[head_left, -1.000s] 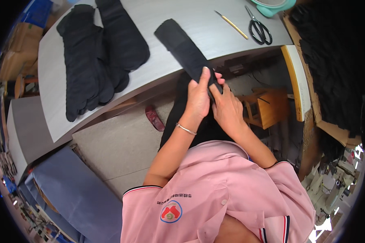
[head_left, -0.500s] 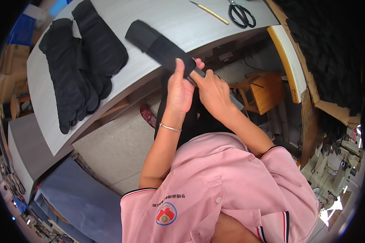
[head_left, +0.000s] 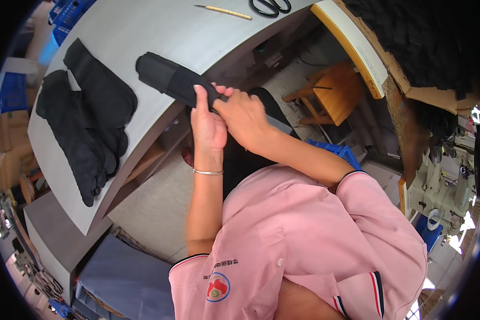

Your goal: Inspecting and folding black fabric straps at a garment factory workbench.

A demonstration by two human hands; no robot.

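A black sock (head_left: 170, 77) stretches from my hands toward the upper left, its broad end over the table. My left hand (head_left: 209, 127) holds it near the close end, thumb raised along its side and fingers mostly behind it. On that same end my right hand (head_left: 244, 116) is closed, its fingertips partly hidden at the fabric. A grey flat strip (head_left: 280, 126) shows beyond my right wrist; whether it touches the hand I cannot tell. Several black socks (head_left: 85, 122) lie in a loose pile on the table to the left, some with separate toes.
The pale grey table (head_left: 160, 32) curves across the top. A wooden-handled pointed tool (head_left: 226, 12) and black-handled scissors (head_left: 270, 6) lie at its far side. At right are a wooden stool (head_left: 338, 93), a blue crate (head_left: 336, 152) and a carton of black fabric (head_left: 410, 42).
The view has shifted, and the table things sit further left in it. My right hand has closed in against my left at the sock's near end; the sock stays held.
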